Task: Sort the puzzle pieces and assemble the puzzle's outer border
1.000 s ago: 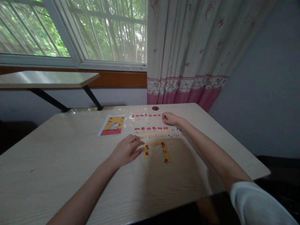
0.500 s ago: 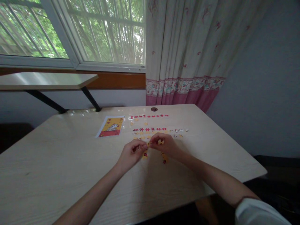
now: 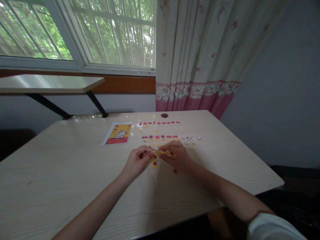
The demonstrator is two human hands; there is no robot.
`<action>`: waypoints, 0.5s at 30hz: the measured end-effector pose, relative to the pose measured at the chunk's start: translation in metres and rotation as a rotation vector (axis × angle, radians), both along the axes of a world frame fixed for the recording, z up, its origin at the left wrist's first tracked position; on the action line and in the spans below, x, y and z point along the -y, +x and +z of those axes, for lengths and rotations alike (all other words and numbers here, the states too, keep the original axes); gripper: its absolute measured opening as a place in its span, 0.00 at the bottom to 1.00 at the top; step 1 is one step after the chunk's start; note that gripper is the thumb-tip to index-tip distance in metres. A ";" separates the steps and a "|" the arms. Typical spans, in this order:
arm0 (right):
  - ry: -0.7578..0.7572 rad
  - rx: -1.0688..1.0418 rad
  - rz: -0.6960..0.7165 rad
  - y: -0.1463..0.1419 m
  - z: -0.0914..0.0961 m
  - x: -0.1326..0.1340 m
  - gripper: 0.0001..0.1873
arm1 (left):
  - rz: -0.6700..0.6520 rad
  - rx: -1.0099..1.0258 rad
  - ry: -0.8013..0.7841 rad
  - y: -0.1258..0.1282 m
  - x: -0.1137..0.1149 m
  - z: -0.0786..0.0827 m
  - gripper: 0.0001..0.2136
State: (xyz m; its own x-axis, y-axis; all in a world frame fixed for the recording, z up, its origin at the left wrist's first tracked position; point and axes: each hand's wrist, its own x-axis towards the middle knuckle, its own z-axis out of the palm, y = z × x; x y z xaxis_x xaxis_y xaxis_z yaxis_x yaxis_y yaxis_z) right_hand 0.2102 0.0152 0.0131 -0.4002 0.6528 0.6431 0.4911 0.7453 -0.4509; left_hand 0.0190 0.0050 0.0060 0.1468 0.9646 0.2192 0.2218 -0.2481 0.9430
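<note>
Yellow jigsaw pieces with dark line markings (image 3: 157,152) lie between my two hands, at the middle of the desk. My left hand (image 3: 137,162) is closed in a pinch at their left end. From the other side my right hand (image 3: 178,156) pinches the same yellow strip, its fingers covering part of it. Just below, a yellow and dark red piece (image 3: 154,163) hangs down or lies close under the strip; which one, I cannot tell. A dark red piece (image 3: 175,171) shows below my right hand.
Rows of red jigsaw pieces (image 3: 160,137) lie beyond my hands, with yellow and white ones near them. A printed picture sheet (image 3: 118,134) lies to the left on the desk (image 3: 75,173). A raised shelf (image 3: 50,83) stands at the back left.
My right hand has turned slightly, and more of the yellow strip shows between my hands. My left hand has shifted a little to the left.
</note>
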 end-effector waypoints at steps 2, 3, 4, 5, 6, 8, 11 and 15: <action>0.061 0.048 -0.005 0.001 -0.001 -0.001 0.10 | -0.002 -0.001 -0.001 0.000 0.000 0.000 0.10; 0.077 0.073 -0.010 0.001 -0.001 -0.002 0.10 | -0.005 -0.009 0.002 0.000 0.000 0.000 0.10; 0.090 0.095 -0.017 0.002 -0.001 -0.002 0.10 | -0.011 -0.020 0.008 0.000 0.000 0.000 0.11; 0.100 0.116 -0.025 0.003 0.000 -0.002 0.10 | -0.017 -0.033 0.015 -0.001 0.000 0.001 0.11; 0.110 0.129 -0.033 0.005 0.002 -0.002 0.10 | -0.024 -0.049 0.026 -0.002 0.000 0.002 0.11; 0.135 0.116 -0.054 0.009 0.005 -0.001 0.10 | -0.022 -0.097 0.063 -0.007 -0.003 0.004 0.11; 0.166 0.029 -0.092 0.015 0.011 0.000 0.09 | 0.017 -0.246 0.148 -0.019 -0.009 0.008 0.11; 0.061 0.010 -0.106 0.013 0.015 0.007 0.09 | -0.018 -0.474 0.259 -0.034 -0.017 0.009 0.09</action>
